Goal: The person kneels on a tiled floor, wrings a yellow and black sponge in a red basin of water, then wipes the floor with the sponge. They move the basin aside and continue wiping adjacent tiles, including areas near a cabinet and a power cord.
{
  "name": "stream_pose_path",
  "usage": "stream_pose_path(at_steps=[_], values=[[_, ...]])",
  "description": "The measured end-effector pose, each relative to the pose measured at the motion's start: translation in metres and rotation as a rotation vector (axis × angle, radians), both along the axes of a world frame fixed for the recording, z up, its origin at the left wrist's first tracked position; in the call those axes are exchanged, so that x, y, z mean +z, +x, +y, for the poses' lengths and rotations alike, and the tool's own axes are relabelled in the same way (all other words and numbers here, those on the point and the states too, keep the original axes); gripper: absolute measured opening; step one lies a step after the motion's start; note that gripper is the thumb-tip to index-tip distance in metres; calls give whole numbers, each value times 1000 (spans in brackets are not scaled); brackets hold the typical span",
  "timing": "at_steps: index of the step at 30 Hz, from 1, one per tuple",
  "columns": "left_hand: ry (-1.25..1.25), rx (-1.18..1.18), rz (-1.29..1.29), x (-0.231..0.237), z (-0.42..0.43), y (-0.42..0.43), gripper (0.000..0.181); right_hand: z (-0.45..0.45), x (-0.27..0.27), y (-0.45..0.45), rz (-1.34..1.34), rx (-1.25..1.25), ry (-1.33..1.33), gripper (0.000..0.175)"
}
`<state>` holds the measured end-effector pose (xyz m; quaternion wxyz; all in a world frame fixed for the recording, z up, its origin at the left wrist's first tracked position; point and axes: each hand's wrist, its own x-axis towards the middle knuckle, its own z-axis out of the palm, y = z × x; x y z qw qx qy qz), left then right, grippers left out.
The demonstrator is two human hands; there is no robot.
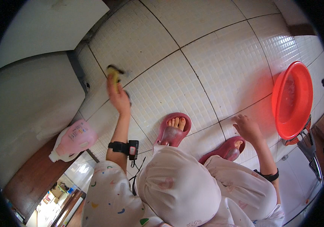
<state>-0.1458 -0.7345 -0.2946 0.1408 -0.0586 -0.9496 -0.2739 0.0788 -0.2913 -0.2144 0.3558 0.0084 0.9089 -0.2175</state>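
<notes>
My left hand (118,95) is stretched out over the tiled floor (150,93). It grips a yellow-and-black cleaning tool (114,74), perhaps a brush; blur hides its exact shape. The tool's dark end is at the floor, close to a grout line. To the right, my right hand (246,127) hovers above the tiles with fingers loosely bent and apart, holding nothing. Nearest to it are my right slipper (232,149) and a red plastic basin (277,105). The basin appears to have some sudsy water in it.
A pink plastic jug (78,136) with a white cap stands by a brown wooden threshold (37,176). Grey-white panels (34,93) border the floor at left. My left slipper (173,136) is planted mid-floor. A metal-framed object (315,159) stands below the basin at far right.
</notes>
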Motion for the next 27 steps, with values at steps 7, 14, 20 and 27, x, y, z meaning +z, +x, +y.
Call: stream_pose_path(at_steps=[7, 14, 20, 27], values=[[-93, 239, -90, -28, -57, -31, 43, 1, -5, -9, -23, 83, 36, 19], [-153, -236, -31, -60, 209, -42, 41, -13, 3, -20, -95, 132, 44, 23], [418, -534, -336, -33, 368, -5, 38, -14, 10, -5, 69, 42, 22, 22], [293, -290, -203, -24, 221, -74, 43, 6, 18, 32, 0, -136, 41, 21]])
